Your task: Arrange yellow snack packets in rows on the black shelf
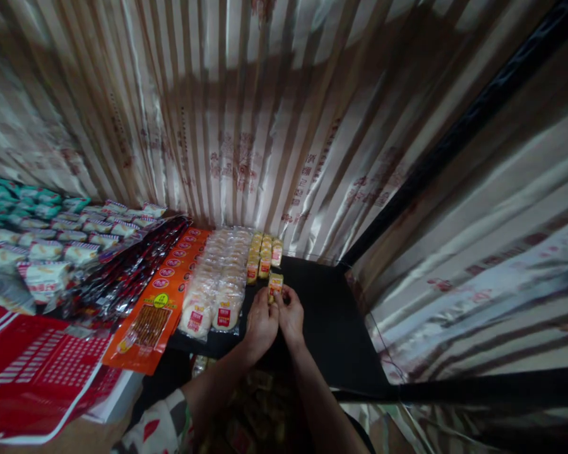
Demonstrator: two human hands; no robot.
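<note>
Between my two hands is a small yellow snack packet [275,285] with a red and white label, held upright over the black table [331,315]. The fingers of my left hand [262,321] close on its left side, and those of my right hand [291,315] pinch its right side. Just behind my hands stand short rows of matching yellow packets [265,252]. Left of them lie two rows of clear-wrapped round white crackers [224,309] with red labels. My fingertips partly cover the packet's lower end.
Orange snack sheets [158,302], dark shiny packets [132,265], white packets [82,252] and teal packets [38,202] fill the left. A red bag [38,372] lies at front left. Patterned curtains [246,126] hang behind; a dark pole [435,151] slants at right. More packets [255,403] sit dimly below.
</note>
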